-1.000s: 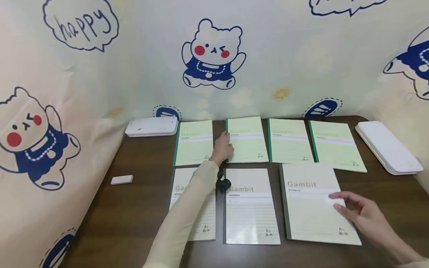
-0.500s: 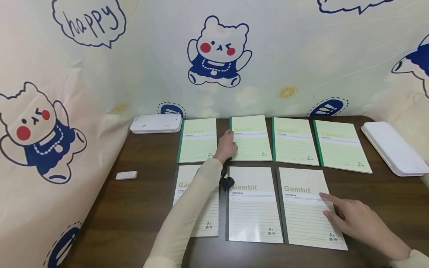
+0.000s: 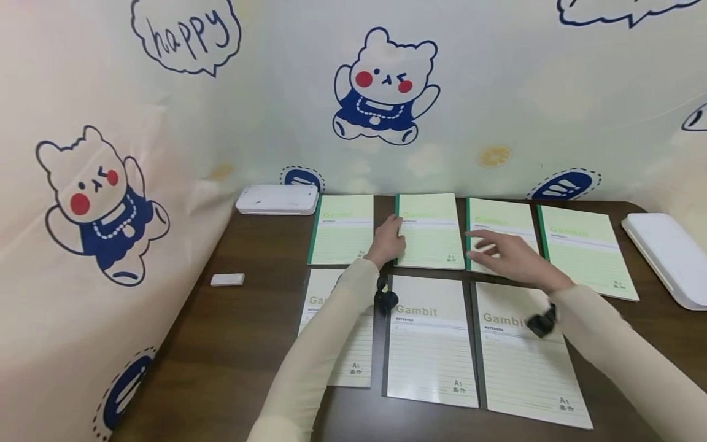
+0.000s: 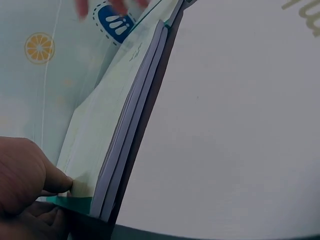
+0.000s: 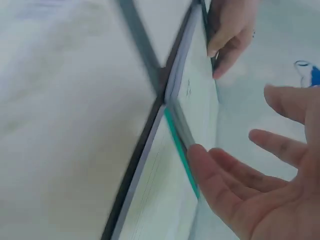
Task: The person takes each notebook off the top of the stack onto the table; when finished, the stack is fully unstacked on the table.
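Seven "Gambit" notebooks lie in two rows on the dark wooden table (image 3: pixel 243 344). My left hand (image 3: pixel 388 241) grips the left, green-spined edge of the second notebook in the back row (image 3: pixel 433 233), thumb on the cover (image 4: pixel 90 150). My right hand (image 3: pixel 505 252) hovers with fingers spread over the third back-row notebook (image 3: pixel 502 221), holding nothing; its bare palm (image 5: pixel 265 190) faces the notebook edges. The front-right grey-spined notebook (image 3: pixel 525 362) lies under my right forearm.
A white case (image 3: pixel 276 199) sits at the back left, another (image 3: pixel 668 258) at the right edge. A small white eraser (image 3: pixel 227 279) lies on the left. Cartoon-bear cloth (image 3: pixel 386 92) walls the back and left side. Other notebooks (image 3: pixel 342 236) (image 3: pixel 585 258) (image 3: pixel 431 337) lie flat.
My right hand has lifted off the front-right notebook and moved back and left over the back row. The left hand stays at the second notebook's edge. The view shifted slightly.
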Available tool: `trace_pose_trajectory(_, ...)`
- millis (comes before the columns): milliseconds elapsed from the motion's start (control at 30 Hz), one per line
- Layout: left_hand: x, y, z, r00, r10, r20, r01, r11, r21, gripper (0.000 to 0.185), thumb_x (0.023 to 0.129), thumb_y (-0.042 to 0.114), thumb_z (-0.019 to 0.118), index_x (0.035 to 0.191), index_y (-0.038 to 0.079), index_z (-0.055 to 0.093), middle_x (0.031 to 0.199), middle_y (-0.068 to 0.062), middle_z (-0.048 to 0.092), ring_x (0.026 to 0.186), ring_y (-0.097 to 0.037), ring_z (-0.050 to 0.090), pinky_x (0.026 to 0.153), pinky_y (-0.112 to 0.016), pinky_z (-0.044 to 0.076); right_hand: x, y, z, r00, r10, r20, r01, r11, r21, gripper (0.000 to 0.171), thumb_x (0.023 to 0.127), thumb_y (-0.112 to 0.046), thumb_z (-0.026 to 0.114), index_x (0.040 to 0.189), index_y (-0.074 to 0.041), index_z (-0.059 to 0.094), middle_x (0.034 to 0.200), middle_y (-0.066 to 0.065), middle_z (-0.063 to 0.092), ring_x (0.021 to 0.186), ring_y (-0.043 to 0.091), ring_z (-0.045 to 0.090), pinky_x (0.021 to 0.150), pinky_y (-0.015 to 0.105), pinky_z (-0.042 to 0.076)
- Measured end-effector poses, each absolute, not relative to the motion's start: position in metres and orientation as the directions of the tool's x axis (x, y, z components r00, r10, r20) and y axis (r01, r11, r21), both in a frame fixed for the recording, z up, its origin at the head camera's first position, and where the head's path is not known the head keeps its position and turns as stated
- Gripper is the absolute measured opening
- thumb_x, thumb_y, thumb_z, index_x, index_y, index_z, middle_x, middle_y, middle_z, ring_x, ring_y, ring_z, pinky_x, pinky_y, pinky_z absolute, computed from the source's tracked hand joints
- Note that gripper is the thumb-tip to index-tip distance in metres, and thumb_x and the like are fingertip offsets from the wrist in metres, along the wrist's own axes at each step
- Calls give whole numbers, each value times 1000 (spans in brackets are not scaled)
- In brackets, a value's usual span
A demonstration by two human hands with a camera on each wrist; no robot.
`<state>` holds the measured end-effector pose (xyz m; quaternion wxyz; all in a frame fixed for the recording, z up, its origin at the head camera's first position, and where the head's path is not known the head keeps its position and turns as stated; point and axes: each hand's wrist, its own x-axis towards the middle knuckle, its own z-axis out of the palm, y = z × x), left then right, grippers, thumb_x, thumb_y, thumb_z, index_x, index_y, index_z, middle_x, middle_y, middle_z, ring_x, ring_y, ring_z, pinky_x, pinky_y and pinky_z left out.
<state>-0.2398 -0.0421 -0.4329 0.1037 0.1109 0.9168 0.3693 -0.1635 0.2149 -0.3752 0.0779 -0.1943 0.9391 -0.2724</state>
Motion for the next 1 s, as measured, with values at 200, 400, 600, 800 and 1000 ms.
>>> trace_pose_trajectory(200,-239,-39,-435,-955,279,-101,138,719,681,49,94,7,41,141,4,29,149,-13,17,133,-28,24,103,-37,32,-218,175,-392,-926,-331,-180,-217,859,-463,70,86,-42,57,136,0,34,127,26,47,113,40,46,91,55,37)
trace_pose_trajectory(400,-240,-40,-436,-959,265,-100,130,725,676,48,93,7,42,140,5,30,149,-12,18,132,-28,26,103,-38,32,-238,156,-404,-961,-187,-205,-89,907,-412,76,73,-41,72,130,-1,42,124,26,48,111,45,44,88,55,39)
trace_pose_trajectory(600,-242,-42,-437,-959,263,-106,121,716,688,49,93,7,40,141,5,29,149,-11,17,133,-28,24,103,-37,32,-240,150,-408,-973,-130,-193,-40,909,-414,76,69,-39,76,128,-3,44,123,26,48,108,45,44,86,55,40)
trace_pose_trajectory(800,-240,-41,-435,-957,269,-105,123,711,693,49,93,6,40,141,4,29,149,-12,17,132,-28,26,102,-37,33,-240,151,-410,-976,-111,-187,-23,909,-416,76,69,-38,77,128,-3,45,122,26,48,107,45,45,87,54,39)
trace_pose_trajectory(1000,-240,-45,-436,-962,252,-109,92,673,734,48,94,5,36,142,4,26,149,-9,18,132,-23,27,102,-34,33,-241,154,-412,-979,-59,-196,44,875,-482,78,67,-35,79,130,-5,43,126,28,44,110,46,41,87,56,39)
